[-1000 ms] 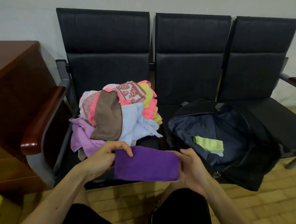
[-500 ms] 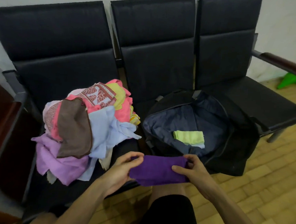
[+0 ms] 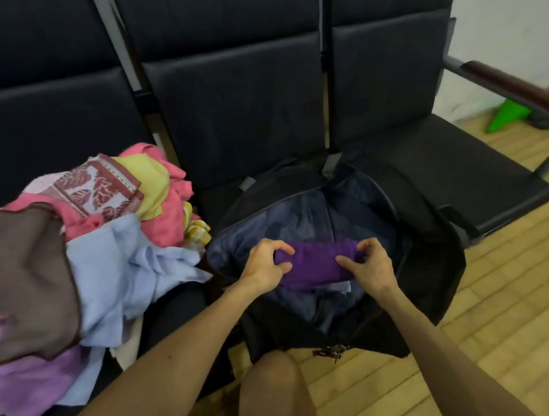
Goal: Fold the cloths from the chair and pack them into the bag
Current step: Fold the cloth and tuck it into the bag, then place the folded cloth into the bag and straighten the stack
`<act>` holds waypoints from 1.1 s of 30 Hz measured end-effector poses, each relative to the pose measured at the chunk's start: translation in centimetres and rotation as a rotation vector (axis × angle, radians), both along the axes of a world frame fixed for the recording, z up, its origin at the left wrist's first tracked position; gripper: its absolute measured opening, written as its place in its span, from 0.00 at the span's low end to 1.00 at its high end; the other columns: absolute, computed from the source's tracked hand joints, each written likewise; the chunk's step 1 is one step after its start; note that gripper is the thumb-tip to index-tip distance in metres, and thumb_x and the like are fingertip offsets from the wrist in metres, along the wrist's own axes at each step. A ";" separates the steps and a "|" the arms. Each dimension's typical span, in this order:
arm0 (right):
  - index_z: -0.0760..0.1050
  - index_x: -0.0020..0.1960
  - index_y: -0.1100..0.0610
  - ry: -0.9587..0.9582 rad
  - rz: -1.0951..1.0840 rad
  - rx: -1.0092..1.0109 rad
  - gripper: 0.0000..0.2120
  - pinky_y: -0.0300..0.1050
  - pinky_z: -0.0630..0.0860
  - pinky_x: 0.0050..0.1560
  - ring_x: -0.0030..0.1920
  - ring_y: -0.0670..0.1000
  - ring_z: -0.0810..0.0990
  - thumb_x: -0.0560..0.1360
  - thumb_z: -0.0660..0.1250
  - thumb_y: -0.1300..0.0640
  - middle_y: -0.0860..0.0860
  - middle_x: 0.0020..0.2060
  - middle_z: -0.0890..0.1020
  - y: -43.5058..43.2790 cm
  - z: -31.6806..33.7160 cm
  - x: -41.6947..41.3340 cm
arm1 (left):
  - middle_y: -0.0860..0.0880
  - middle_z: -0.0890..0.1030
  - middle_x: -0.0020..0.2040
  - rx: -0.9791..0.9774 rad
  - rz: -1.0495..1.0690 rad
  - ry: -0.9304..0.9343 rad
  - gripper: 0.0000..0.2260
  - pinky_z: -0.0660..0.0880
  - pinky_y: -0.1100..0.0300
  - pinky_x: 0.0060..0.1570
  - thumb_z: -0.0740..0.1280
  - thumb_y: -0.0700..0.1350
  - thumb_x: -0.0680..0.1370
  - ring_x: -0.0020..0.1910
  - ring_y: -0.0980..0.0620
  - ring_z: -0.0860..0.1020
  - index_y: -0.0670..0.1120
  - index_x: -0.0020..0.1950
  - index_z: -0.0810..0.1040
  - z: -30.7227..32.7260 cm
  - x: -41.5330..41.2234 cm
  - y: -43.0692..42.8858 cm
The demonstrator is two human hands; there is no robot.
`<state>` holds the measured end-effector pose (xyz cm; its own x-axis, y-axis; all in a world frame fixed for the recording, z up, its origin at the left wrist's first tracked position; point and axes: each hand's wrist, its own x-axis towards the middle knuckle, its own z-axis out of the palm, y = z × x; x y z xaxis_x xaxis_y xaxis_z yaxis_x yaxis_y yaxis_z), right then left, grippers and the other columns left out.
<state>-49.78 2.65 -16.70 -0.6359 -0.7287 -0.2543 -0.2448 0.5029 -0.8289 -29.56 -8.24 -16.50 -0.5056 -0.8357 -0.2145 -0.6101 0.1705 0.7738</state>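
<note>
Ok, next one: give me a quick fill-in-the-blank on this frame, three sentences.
1. The left hand and right hand grip a folded ____ cloth in the open bag.
2. The pile of unfolded cloths lies on the seat to the bag's ____.
3. Beyond the armrest, a ____ object lies on the floor.
Missing: purple, left, green.

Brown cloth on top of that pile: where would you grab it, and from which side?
Pinch the brown cloth at its upper right corner, coming from above. It drapes on top of the pile with nothing over it, and that corner lies free, so it should lift off cleanly.
</note>
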 end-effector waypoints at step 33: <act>0.79 0.51 0.53 0.170 0.677 -0.125 0.07 0.38 0.75 0.49 0.45 0.44 0.80 0.73 0.73 0.56 0.45 0.43 0.82 -2.3 1.1 30.5 | 0.51 0.82 0.36 -0.269 0.464 -0.271 0.08 0.75 0.55 0.38 0.70 0.48 0.77 0.38 0.49 0.80 0.49 0.39 0.79 -2.7 30.8 5.4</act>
